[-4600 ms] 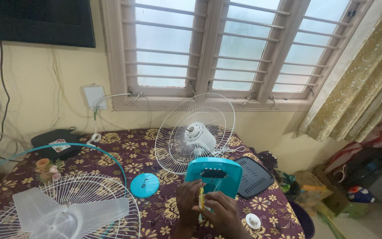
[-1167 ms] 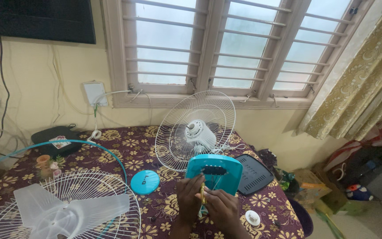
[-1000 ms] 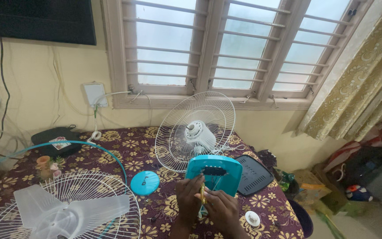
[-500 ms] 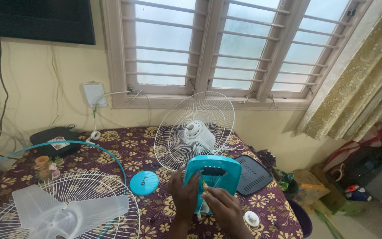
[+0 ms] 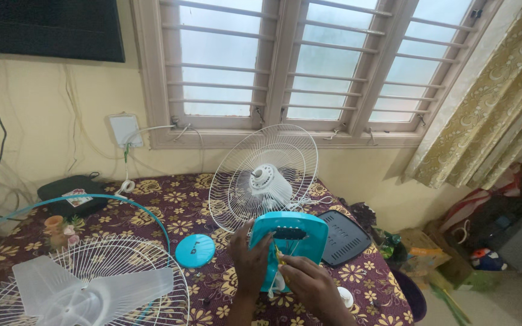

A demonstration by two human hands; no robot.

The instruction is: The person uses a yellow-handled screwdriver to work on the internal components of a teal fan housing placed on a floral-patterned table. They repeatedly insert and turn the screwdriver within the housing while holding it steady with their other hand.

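Left hand (image 5: 250, 265) grips the upright teal fan housing (image 5: 289, 241) near the surface's front edge, while right-hand fingers (image 5: 291, 265) pinch a yellow-handled screwdriver (image 5: 278, 255) pointing up into it.

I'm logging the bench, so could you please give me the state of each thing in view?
Teal fan base: upright, gripped by left hand.
Right hand: holds yellow-handled tool against base.
Rear grille with motor: standing, bladeless.
Front grille: lying flat.
Fan blade: detached, on front grille.
Teal round cap: loose on table.
Window: shut.
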